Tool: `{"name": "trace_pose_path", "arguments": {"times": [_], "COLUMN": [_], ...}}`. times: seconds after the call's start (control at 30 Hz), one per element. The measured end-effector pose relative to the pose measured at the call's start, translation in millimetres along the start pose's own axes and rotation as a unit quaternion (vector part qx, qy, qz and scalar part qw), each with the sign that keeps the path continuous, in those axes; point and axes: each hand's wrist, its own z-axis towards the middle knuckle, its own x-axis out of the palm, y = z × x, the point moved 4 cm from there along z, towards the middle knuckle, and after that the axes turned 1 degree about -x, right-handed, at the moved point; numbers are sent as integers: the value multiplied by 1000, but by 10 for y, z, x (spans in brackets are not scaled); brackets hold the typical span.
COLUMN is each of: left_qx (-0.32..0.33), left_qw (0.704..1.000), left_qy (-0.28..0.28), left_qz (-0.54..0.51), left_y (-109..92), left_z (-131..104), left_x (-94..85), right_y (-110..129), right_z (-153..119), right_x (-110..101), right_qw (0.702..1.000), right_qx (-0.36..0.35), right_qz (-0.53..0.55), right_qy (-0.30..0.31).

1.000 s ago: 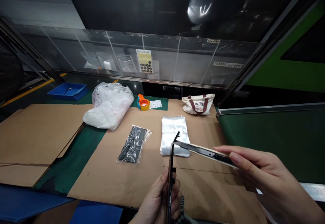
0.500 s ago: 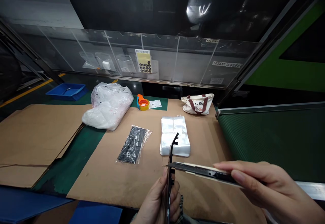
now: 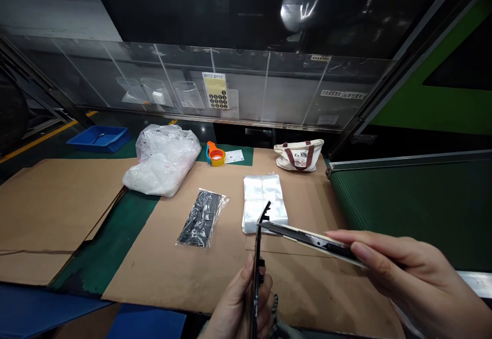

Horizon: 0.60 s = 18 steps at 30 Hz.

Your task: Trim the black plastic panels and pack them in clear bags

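Note:
My left hand (image 3: 246, 298) is closed around the lower part of a thin black plastic part (image 3: 258, 249), which stands upright with small tabs along its right side and a bent upper end. In my right hand (image 3: 403, 270) is a utility knife (image 3: 319, 242), held between thumb and fingers and pointing left. Its blade tip meets the edge of the black part just below the bend; whether it cuts in, I cannot tell. Behind them lies a stack of clear plastic bags (image 3: 264, 195). To the left is a clear bag of black parts (image 3: 202, 220).
Brown cardboard (image 3: 154, 272) covers the worktop. A white plastic sack (image 3: 167, 159), an orange tape dispenser (image 3: 216, 155), a paper label (image 3: 234, 156) and a canvas bag (image 3: 300, 155) stand behind. At far left is a blue tray (image 3: 99, 140); a green conveyor belt (image 3: 423, 205) runs along the right.
The knife has moved up along the black part's edge, from near my left thumb to just below the bend. My left hand keeps its hold in about the same place.

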Motion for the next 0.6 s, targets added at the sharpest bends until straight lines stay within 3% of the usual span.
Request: {"name": "trace_pose_path", "arguments": {"times": [0.1, 0.17, 0.23, 0.27, 0.37, 0.43, 0.5, 0.6], "left_qx": [-9, -11, 23, 51, 151, 218, 271, 297], "left_qw": [1000, 999, 996, 990, 948, 901, 864, 854], "left_qy": [-11, -33, -88, -128, -279, -361, -396, -390], "left_qz": [-1, 3, 1, 1, 35, 97, 153, 176], "left_y": [17, -16, -129, -212, -506, -682, -782, -753], "left_z": [10, 10, 0, -11, -88, -159, -209, -215], "left_x": [-13, 3, 11, 3, -89, -168, -221, -248], "right_y": [43, -5, -182, -330, -1020, -1655, -2281, -2927], "right_z": [-56, -63, -16, 32, 229, 331, 350, 229], "right_x": [35, 84, 146, 181, 341, 524, 711, 895], "right_qw": [999, 997, 983, 966, 908, 910, 905, 893], "right_qx": [-7, 31, 97, 118, 90, 112, 149, 176], "right_qz": [-4, 42, 157, 228, 364, 323, 290, 244], "right_qy": [33, 52, 18, -28, -186, -237, -274, -336]}}
